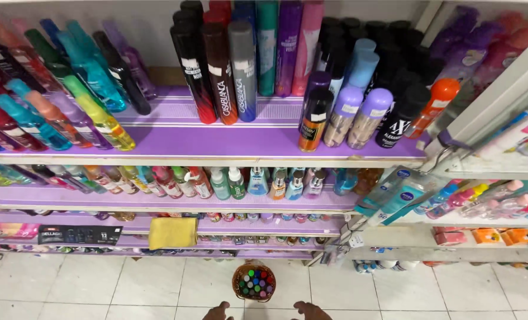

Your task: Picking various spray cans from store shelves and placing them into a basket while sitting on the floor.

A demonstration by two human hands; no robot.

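Neither of my hands shows in the head view. Two skin-coloured tips, which look like my bare feet, poke in at the bottom edge on the white tiled floor. Just ahead of them a small round woven basket stands on the floor with several coloured-capped bottles in it. A folded yellow cloth lies on a low purple shelf above and to the left of the basket.
Purple-lined shelves fill the view, packed with tall spray cans at the top and rows of small bottles below. A second white shelf unit with more bottles stands at the right. Hanging packets dangle between the units.
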